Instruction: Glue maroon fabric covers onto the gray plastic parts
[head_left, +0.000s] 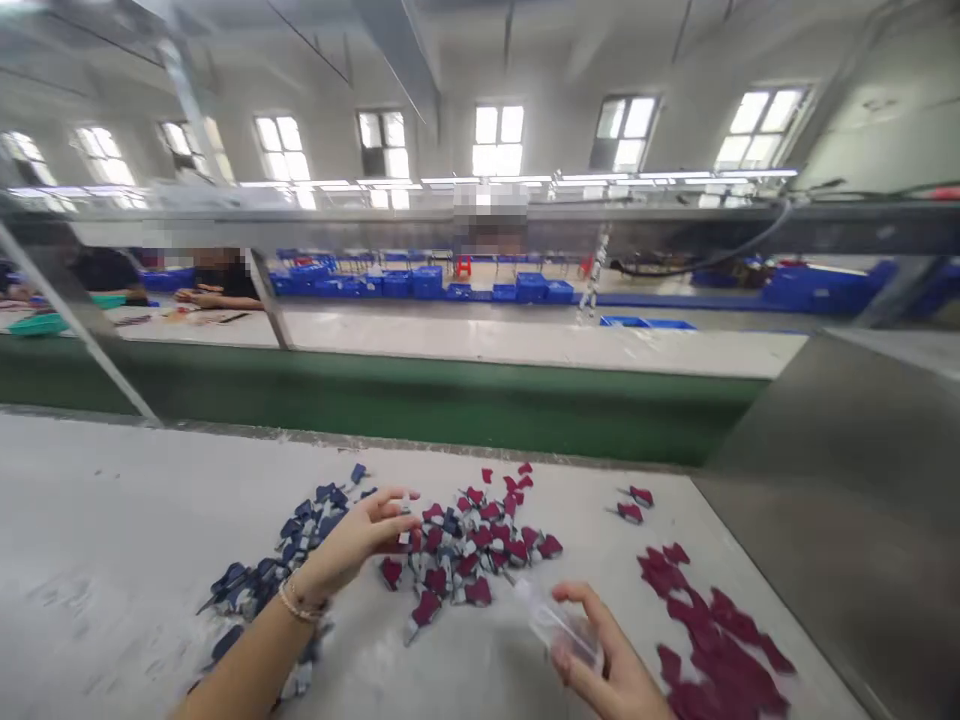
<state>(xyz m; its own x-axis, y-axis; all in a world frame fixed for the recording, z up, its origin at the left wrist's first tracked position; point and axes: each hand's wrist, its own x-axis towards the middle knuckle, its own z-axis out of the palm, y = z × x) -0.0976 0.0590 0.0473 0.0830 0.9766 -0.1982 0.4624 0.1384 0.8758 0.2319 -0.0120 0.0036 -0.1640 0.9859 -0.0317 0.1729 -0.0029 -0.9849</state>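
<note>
My right hand [604, 655] is curled around a see-through plastic bottle [562, 628]; the bottle lies tilted in my grip, just above the table, and my fingers and thumb press on it from both sides; my left hand [352, 540] is up over the table, with its fingertips [394, 503] pinching a tiny white bit [406, 503], but it is too small for me to see well; that hand is just beside a messy pile of red and gray pieces [465, 550]; a dark blue pile [277, 570] lies on the other side of my left hand, and a gold bracelet [302, 603] is on that wrist; flat red pieces [712, 640] lie near my right hand, and two red pieces [632, 498] sit apart from them; all of this is on a pale table [90, 520] with a steel panel [847, 500] beside it; past a green strip [375, 395], a person [225, 280] sits at another table, with blue crates [427, 283] farther back.
</note>
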